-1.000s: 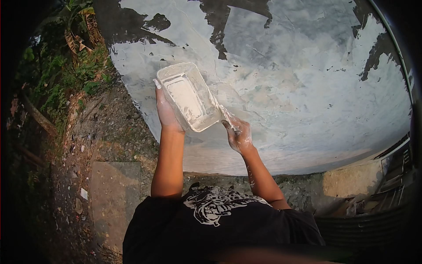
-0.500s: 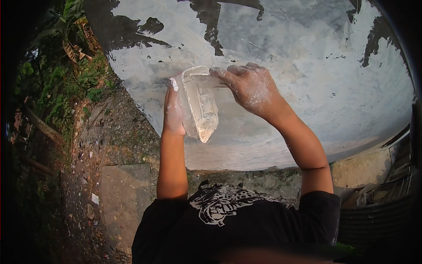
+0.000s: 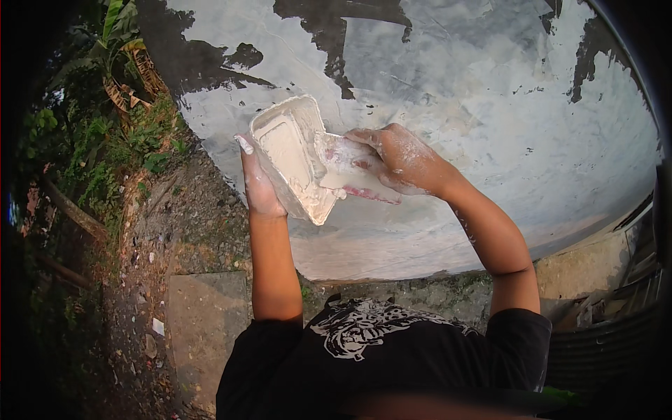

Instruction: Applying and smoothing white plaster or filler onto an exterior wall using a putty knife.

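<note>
My left hand (image 3: pixel 262 185) grips a rectangular tub (image 3: pixel 290 108) from its left side, thumb along the outer wall. Pale, wet putty (image 3: pixel 285 155) lies in the tub and coats its rim. In my right hand (image 3: pixel 413 159) is a flat putty knife (image 3: pixel 350 180), smeared with putty and showing reddish patches. Its blade meets the tub's right rim, where a lump of putty clings. Both hands carry white smears. Behind them stands a wall (image 3: pixel 476 154) coated in grey-white, with dark bare patches (image 3: pixel 325 35) toward the top.
Plants (image 3: pixel 105 133) grow at the left, beside a stony dirt strip (image 3: pixel 157 217). A concrete slab (image 3: pixel 206 315) lies at the wall's foot. At the lower right are a low ledge (image 3: pixel 577 273) and dark corrugated sheeting (image 3: pixel 595 357).
The tub has shifted left and tilted, so its putty shows more. My right hand has turned and brought the putty knife's broad, putty-covered face into view at the rim.
</note>
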The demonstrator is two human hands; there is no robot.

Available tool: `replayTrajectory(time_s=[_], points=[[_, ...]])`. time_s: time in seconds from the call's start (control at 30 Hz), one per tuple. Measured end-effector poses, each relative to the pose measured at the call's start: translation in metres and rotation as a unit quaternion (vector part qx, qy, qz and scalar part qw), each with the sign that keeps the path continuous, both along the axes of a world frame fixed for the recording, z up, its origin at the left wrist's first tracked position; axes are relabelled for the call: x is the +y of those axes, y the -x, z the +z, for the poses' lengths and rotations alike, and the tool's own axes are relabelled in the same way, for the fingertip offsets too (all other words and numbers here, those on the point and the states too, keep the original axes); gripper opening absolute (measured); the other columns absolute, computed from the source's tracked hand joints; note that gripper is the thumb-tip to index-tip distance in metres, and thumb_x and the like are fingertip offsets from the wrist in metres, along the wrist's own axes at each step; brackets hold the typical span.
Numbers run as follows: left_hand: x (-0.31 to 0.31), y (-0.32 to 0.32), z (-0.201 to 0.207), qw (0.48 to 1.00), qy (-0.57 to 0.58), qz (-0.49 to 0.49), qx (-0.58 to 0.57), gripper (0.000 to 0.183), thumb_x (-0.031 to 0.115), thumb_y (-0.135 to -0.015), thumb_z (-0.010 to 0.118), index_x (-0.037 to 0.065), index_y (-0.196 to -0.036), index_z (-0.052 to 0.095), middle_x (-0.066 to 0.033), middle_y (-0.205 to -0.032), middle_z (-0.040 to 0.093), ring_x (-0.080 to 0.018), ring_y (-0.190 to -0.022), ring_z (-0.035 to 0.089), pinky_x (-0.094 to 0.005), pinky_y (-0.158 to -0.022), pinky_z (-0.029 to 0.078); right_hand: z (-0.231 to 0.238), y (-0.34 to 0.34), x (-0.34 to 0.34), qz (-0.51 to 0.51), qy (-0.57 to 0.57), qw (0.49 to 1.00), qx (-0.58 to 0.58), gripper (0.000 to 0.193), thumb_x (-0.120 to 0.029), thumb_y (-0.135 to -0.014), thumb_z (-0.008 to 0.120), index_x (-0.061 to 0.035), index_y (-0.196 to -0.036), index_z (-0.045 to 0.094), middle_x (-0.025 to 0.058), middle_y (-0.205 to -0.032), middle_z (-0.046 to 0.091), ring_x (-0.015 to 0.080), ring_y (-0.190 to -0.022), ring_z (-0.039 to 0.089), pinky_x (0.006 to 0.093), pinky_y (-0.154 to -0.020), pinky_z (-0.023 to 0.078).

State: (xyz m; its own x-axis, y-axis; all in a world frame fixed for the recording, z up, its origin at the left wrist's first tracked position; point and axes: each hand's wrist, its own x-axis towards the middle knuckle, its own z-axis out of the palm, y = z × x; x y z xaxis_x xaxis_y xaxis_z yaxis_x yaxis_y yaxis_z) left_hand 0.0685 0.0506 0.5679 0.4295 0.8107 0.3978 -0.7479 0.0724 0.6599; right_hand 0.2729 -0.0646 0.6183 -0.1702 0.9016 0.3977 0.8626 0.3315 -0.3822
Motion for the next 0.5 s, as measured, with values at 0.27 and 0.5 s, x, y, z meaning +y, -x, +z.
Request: replayTrajectory(time_s=[0.27,0.5], points=[[0.016,-0.012,0.013,0.995,0.039,0.052,-0.07,0.068,0.059,-0.102,0.036,0.005,-0.143,0.045,-0.0139,-0.14,0.052,-0.0289,-0.125,0.053,-0.0438,-0.106,0.045,-0.013,-0.014,0.007,0.113,0.207,0.896,0.376,0.038,-0.012,-0.095,0.062,0.0062,-0.128,0.057,0.0124,-0.109,0.071,0.0192,-0.093,0.072,0.0356,-0.078,0.057],[0.008,-0.006,0.041,0.995,0.061,0.061,-0.051,0.064,0.058,-0.103,0.034,0.008,-0.141,0.048,-0.0104,-0.137,0.054,-0.0275,-0.122,0.054,-0.0426,-0.103,0.046,0.03,-0.017,0.003,0.23,0.126,0.683,0.682,0.05,-0.009,-0.095,0.064,0.0072,-0.138,0.043,0.0154,-0.129,0.062,0.0198,-0.115,0.064,0.0341,-0.101,0.052]])
